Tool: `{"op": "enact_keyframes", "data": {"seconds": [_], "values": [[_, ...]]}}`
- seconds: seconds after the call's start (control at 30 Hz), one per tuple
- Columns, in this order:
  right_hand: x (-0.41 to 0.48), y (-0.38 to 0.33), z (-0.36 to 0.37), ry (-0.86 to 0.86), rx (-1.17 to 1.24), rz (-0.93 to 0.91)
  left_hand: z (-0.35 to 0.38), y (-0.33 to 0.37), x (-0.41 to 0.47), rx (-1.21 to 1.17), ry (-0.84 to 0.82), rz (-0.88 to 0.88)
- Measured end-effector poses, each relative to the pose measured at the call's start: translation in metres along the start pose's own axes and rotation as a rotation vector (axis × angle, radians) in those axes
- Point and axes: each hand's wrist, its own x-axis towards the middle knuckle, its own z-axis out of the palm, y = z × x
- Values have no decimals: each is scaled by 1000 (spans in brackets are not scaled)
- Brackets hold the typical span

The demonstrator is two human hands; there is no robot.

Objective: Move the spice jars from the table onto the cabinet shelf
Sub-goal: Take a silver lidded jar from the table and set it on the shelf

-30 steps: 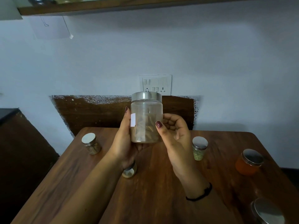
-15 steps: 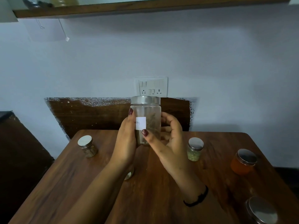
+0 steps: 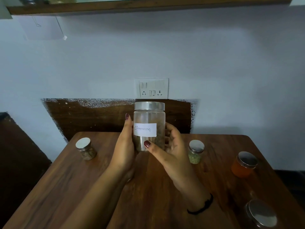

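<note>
One cinnamon jar (image 3: 149,128) is held upright over the desk (image 3: 66,187), gripped between the left hand (image 3: 124,146) and right hand (image 3: 173,151); a brown jar (image 3: 86,149) sits left of them, a green jar (image 3: 195,152) right.

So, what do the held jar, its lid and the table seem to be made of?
Jar: clear glass or plastic; contents show through. Lid: probably brushed metal; dull silver sheen. Table: wood or wood-look veneer, with visible grain.
</note>
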Motion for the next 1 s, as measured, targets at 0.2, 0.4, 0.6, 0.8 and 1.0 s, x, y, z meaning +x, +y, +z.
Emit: {"op": "enact_keyframes", "data": {"seconds": [0.2,0.4,0.6,0.8,1.0], "values": [[-2,-1,2,-39,32,20,3,5,-8,43,34,31],[-1,-3,7,-79,38,-4,0,12,-10,104,68,123],[9,-7,21,-87,-28,-47,-15,18,0,163,78,200],[31,-11,41,-97,-23,-85,-31,37,13,192,87,267],[64,-43,66,-101,-9,-161,-50,78,33,206,25,355]]}}
